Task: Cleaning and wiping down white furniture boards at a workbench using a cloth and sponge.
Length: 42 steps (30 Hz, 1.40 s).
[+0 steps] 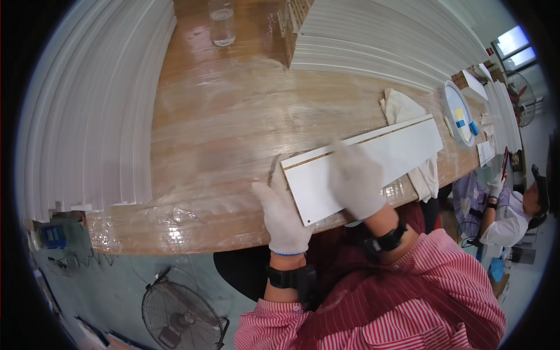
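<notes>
A long white panel [402, 149] with a thin gold stripe along its far edge lies on the wooden table [233, 116] near the front edge. My left hand [283, 216], in a white glove, rests at the panel's left end, fingers touching its corner. Blurred by motion, my right hand [356, 181], also gloved, lies flat on top of the panel. Both wrists wear black bands. A pale cloth [408, 116] lies partly under the panel's right end.
Stacks of white panels fill the table's left side [93, 116] and far right [379, 41]. A clear plastic bottle [222, 23] stands at the far edge. A round white plate [458, 114] lies at right. A floor fan [181, 318] stands below; another person [513, 210] sits at right.
</notes>
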Motion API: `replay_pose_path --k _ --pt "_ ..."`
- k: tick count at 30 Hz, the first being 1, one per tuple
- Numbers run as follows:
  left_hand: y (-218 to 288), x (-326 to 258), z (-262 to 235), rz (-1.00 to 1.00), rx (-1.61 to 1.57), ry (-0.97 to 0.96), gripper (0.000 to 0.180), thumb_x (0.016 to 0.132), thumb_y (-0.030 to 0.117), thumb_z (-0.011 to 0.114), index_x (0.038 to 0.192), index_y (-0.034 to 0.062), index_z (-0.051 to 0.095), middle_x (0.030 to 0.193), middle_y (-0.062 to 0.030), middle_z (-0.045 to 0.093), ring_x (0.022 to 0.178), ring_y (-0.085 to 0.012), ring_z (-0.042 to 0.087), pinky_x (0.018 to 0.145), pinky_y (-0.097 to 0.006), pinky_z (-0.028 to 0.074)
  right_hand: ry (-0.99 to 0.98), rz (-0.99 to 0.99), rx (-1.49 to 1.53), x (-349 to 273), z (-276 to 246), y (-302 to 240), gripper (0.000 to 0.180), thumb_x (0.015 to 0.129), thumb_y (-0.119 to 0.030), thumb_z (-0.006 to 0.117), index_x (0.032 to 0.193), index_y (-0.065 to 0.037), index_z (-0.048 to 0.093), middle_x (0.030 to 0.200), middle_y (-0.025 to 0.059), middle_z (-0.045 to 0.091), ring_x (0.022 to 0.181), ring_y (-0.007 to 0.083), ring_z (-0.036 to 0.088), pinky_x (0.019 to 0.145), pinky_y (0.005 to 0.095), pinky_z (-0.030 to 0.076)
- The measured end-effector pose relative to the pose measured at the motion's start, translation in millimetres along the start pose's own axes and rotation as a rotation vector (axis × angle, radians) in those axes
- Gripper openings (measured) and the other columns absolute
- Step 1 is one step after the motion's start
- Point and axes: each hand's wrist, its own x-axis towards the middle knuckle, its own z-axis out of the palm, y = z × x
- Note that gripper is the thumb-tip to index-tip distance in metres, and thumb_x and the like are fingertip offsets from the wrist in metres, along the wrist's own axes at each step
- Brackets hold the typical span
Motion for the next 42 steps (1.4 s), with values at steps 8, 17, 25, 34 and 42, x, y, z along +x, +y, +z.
replay_pose_path --k 8,17,25,34,42 --pt "0.3 -2.0 -7.9 0.000 -0.082 -0.039 0.088 0.105 0.071 0.016 0.163 0.0061 0.025 0.155 -0.0162 0.046 0.141 -0.0309 0.046 0.119 -0.044 0.037 -0.114 -0.156 0.237 -10.4 8.2 -19.6 0.037 0.088 -0.016 0.061 0.124 -0.006 0.067 0.083 0.0122 0.067 0.075 0.0334 0.069 0.061 0.0429 0.055" --pt "-4.7 -1.4 -11.9 0.067 0.116 0.015 0.093 0.102 0.077 0.019 0.162 0.0058 0.027 0.156 -0.0166 0.045 0.142 -0.0325 0.046 0.119 -0.046 0.038 -0.271 -0.182 0.117 -0.5 7.2 -61.9 0.030 0.089 -0.018 0.062 0.116 -0.009 0.069 0.094 0.0125 0.070 0.076 0.0313 0.071 0.062 0.0420 0.056" --pt "-7.6 -4.8 -11.0 0.026 0.063 -0.003 0.094 0.102 0.077 0.024 0.160 0.0029 0.030 0.155 -0.0165 0.046 0.139 -0.0320 0.047 0.119 -0.044 0.037 -0.063 0.039 0.073 6.8 -3.4 -8.9 0.031 0.091 -0.020 0.060 0.120 -0.010 0.067 0.087 0.0088 0.071 0.076 0.0287 0.070 0.063 0.0420 0.055" --pt "-2.9 -3.0 -11.1 0.021 0.068 -0.008 0.096 0.102 0.077 0.021 0.161 0.0015 0.029 0.157 -0.0188 0.045 0.143 -0.0335 0.044 0.121 -0.043 0.034 -0.036 -0.266 0.134 5.6 -1.7 6.9 0.033 0.082 -0.018 0.066 0.114 -0.008 0.069 0.090 0.0103 0.070 0.074 0.0293 0.069 0.061 0.0427 0.054" --pt "1.1 -1.3 -7.0 0.036 0.042 0.034 0.104 0.099 0.081 0.016 0.161 -0.0009 0.027 0.157 -0.0203 0.044 0.145 -0.0348 0.042 0.122 -0.043 0.033 -0.338 -0.397 0.252 -30.3 -27.9 1.0 0.037 0.084 -0.015 0.065 0.120 -0.011 0.069 0.090 0.0111 0.069 0.076 0.0305 0.069 0.064 0.0418 0.056"
